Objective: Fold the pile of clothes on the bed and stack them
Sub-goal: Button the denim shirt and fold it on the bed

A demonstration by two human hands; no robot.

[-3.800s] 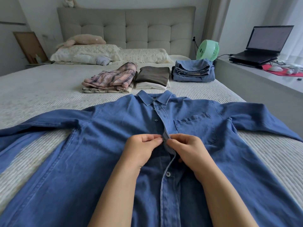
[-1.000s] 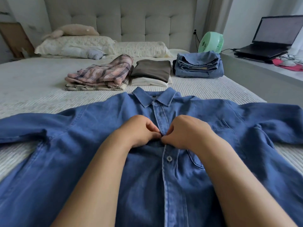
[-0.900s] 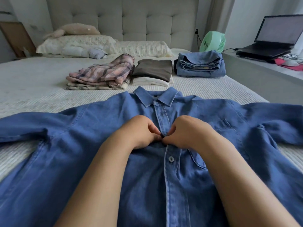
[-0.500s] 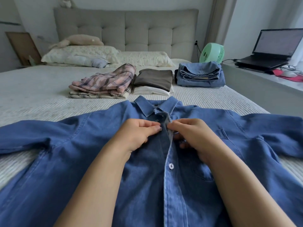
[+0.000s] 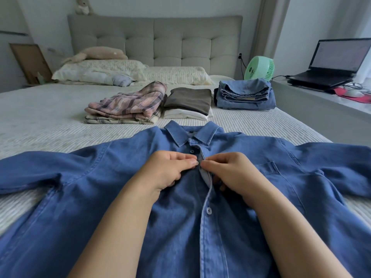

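Bed (image 5: 50, 125) under denim shirt (image 5: 120, 197), hem cut off; left hand (image 5: 168, 169), right hand (image 5: 226, 169) both pinching placket (image 5: 203, 175).

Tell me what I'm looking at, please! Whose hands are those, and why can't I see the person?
The camera sits on the person's head, looking down, so you see only their arms. Their left hand and right hand pinch the front edges of a blue denim shirt spread flat on the bed, at a button spot below the collar. Behind it lie three folded piles: a plaid pile, a brown and white pile and a denim pile. A green fan and a laptop stand at the right.
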